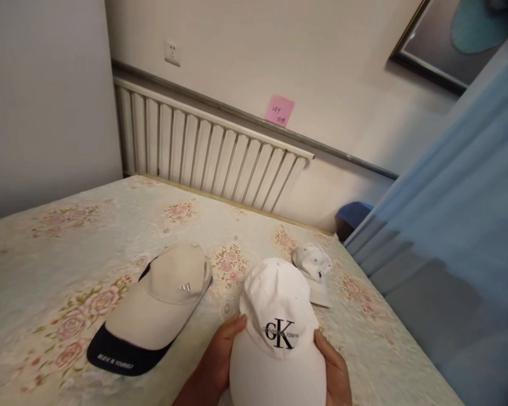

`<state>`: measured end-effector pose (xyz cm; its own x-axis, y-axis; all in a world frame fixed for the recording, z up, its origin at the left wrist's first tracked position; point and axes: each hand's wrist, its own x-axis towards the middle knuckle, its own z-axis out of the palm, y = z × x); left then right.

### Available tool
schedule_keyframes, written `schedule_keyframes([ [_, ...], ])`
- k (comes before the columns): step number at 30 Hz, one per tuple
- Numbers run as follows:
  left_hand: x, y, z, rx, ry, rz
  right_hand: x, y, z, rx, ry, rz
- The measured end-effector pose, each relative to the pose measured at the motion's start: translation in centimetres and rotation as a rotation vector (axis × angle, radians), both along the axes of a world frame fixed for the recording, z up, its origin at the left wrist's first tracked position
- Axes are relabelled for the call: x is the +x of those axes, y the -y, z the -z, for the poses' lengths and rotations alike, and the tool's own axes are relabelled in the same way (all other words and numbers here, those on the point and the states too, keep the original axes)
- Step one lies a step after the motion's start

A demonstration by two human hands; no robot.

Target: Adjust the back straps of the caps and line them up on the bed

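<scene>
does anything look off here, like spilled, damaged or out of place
Nothing visible looks spilled, and the held white cap appears undamaged. The one slight oddity is a handwritten pink note on the pale wall above the radiator, its colour standing out.

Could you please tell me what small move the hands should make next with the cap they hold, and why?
I would probably lower the white CK cap onto the floral cover, between the beige cap and the other white cap: those two lie there with cover showing between them, while the left hand and right hand hold this one by its sides.
</scene>
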<state>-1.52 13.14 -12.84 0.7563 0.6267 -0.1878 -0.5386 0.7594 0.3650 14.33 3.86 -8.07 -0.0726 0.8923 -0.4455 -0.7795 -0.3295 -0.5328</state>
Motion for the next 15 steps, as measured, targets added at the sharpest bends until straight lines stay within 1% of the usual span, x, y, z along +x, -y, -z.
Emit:
schedule_keyframes([
  [2,-0.4,0.3,-0.7,0.005,-0.011,0.001,-0.1,-0.1,-0.2,0.023,-0.021,-0.013],
  [3,-0.7,0.4,-1.1,0.028,-0.023,-0.022,-0.3,-0.2,-0.3,0.036,-0.025,-0.015],
  [7,-2.2,0.5,-3.0,0.148,-0.078,-0.194,-0.9,-0.5,-0.3,0.072,-0.001,0.001],
  [10,-2.8,0.6,-4.2,0.23,-0.14,-0.287,-1.0,-0.8,0.2,0.075,0.033,-0.004],
  [15,-2.5,0.6,-5.3,0.294,-0.188,-0.37,-0.6,-1.0,1.2,0.073,0.044,-0.021],
])
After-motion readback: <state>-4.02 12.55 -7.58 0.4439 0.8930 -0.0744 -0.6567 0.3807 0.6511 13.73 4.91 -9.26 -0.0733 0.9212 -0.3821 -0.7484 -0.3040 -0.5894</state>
